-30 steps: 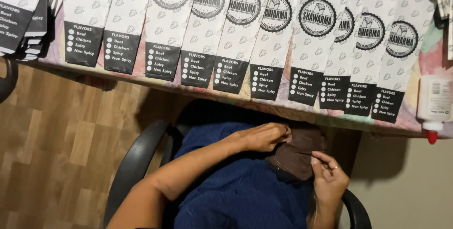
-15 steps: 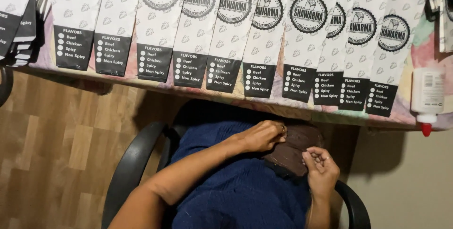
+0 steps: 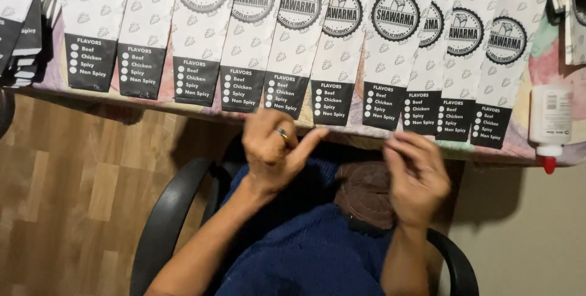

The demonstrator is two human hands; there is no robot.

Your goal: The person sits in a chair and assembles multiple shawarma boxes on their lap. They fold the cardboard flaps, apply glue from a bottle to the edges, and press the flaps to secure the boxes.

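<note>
Both hands are lifting off the brown cloth (image 3: 366, 195) toward the paper sleeves (image 3: 339, 70), left hand (image 3: 271, 149) loosely curled and right hand (image 3: 418, 174) half open, both holding nothing.

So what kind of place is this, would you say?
Probably a home or small workshop table where paper food bags get glued by hand: a row of printed paper bags overlaps along the table edge, a white glue bottle lies beside them, and the person sits in a black chair.
</note>
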